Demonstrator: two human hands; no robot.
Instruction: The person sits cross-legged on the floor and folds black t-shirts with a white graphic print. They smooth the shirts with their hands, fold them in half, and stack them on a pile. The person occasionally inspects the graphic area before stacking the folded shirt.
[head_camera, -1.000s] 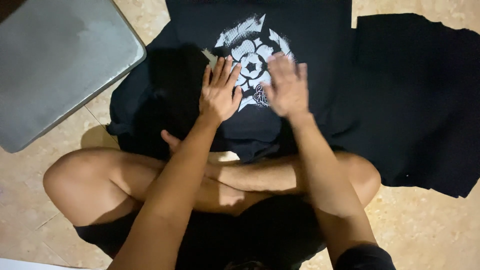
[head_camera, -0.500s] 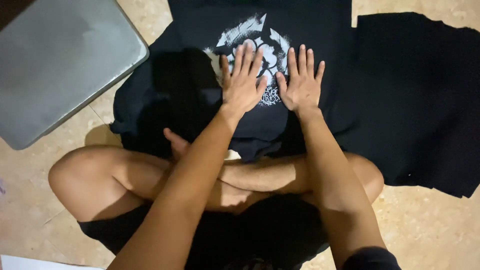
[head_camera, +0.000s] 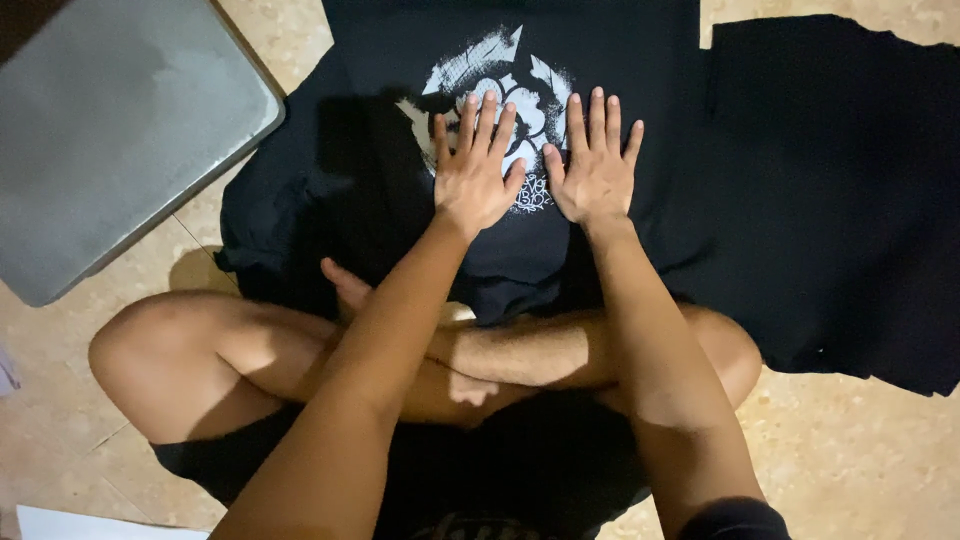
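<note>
both hands, left hand (head_camera: 475, 180) and right hand (head_camera: 593, 176), lie flat, fingers spread, on the black t-shirt (head_camera: 620, 60).

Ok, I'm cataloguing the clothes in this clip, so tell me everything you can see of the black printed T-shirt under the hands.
The black T-shirt lies spread flat on the tan tiled floor, soft fabric, slightly rumpled at its left edge. A white graphic print sits on its middle. The left hand and right hand rest on it palms down, fingers spread, partly covering the print. Its near edge meets the person's crossed legs. Another black cloth lies at its right.
</note>
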